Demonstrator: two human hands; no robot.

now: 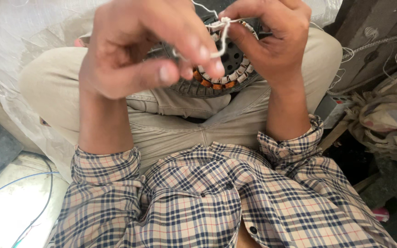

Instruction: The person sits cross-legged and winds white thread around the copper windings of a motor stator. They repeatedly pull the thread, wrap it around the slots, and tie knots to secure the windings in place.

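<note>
Close up, a white string [223, 36] is pinched between the thumb and fingers of the left hand [138, 48], closed on its lower end. Its knotted upper end is gripped by the fingertips of the right hand [272, 39], also closed on it. Just behind the string, a round motor winding [226, 76] with copper coils and a dark hub is rested on the lap, on beige trousers [180, 124]. Checked shirt sleeves [106, 170] are seen rolled at the wrists.
</note>
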